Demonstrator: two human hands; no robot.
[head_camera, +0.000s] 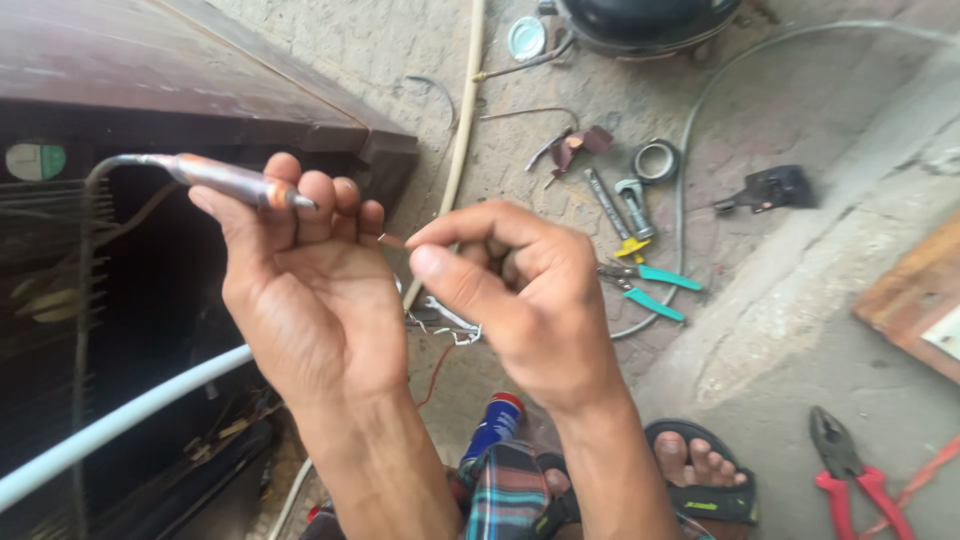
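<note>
- A copper filter tube, joined to a thin grey pipe that bends down at the open back of a dark brown cabinet, is gripped by the curled fingers of the left hand, its pointed tip jutting past the knuckles.
- A fine copper capillary is pinched between thumb and forefinger of the right hand, its end held just beside the left fingers and near the tube's tip.
- A white pipe is seen slanting below the left wrist.
- On the concrete floor, teal-handled pliers are found beside the right hand; an adjustable wrench lies beyond them.
- Red-handled pliers lie near the lower right corner, beside a sandalled foot.
</note>
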